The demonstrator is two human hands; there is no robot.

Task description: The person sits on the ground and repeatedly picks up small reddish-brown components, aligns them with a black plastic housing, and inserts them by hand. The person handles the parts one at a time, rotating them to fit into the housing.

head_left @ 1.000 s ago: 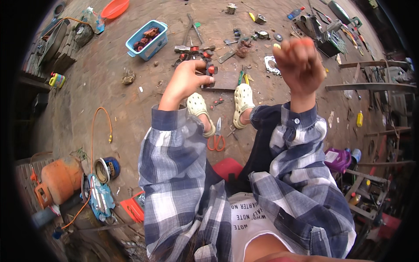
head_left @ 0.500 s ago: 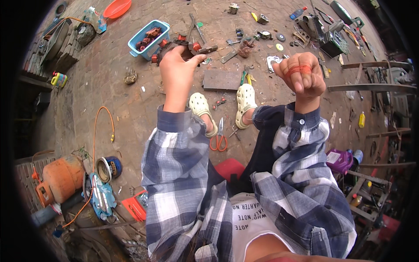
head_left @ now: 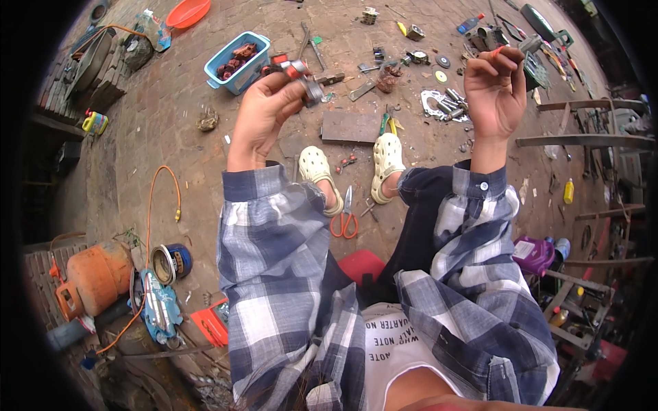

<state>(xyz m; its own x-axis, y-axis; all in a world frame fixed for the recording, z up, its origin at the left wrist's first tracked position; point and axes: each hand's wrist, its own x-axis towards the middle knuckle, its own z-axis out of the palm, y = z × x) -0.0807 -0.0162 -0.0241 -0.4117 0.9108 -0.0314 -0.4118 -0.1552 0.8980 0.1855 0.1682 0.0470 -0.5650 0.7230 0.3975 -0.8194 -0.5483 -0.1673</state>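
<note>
My left hand (head_left: 266, 113) is closed round a dark metal stator with red coils (head_left: 296, 70), just right of the blue basin (head_left: 255, 72). Its far side blurs slightly, and the fingers cover part of it. Raised on the right, my right hand (head_left: 495, 103) has its palm facing me and its fingers bent. Red wire (head_left: 504, 51) shows across the upper fingers; whether a strand runs between the hands is too fine to see. Shiny cylindrical metal pieces (head_left: 452, 104) lie on a flat metal plate left of the right hand.
A flat dark block (head_left: 349, 127) lies beyond my pale clogs (head_left: 317, 166). Green-and-yellow-handled pliers (head_left: 385, 123) rest beside it, and orange-handled scissors (head_left: 345, 222) lie between my feet. An orange gas cylinder (head_left: 99, 275) stands at left. Metal racks (head_left: 586, 140) line the right.
My left hand has turned and tilted the stator up, shifting slightly left. My right hand has risen and loosened from a tighter curl, uncovering the metal pieces on the floor.
</note>
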